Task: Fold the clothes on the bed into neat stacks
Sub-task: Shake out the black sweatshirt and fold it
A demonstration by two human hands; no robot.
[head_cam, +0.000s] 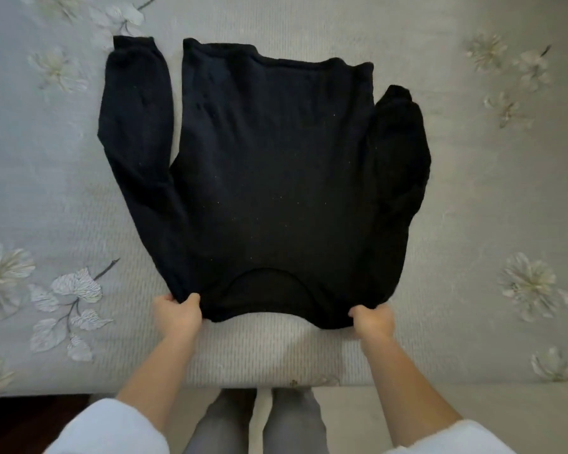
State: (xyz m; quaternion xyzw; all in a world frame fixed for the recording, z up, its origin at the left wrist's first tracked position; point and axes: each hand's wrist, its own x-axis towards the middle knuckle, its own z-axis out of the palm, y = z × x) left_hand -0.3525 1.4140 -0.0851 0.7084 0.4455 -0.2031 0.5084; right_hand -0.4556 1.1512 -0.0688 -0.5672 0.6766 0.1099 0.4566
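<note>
1. A black long-sleeved knitted sweater (276, 175) lies spread flat on a bed (473, 198) covered in pale grey fabric printed with white flowers.
2. The sweater's neckline faces the person at the near edge; its hem lies at the far side.
3. The left hand (177, 314) pinches the near left shoulder corner, thumb on top of the fabric.
4. The right hand (373, 322) pinches the near right shoulder corner in the same way.
5. The left sleeve (135, 126) runs away from the person beside the body, with a narrow gap at its far end.
6. The right sleeve (397, 149) lies bunched against the body's right side.
7. Below the bed's edge show white cuffs (105, 427) and grey trousers (223, 421).
</note>
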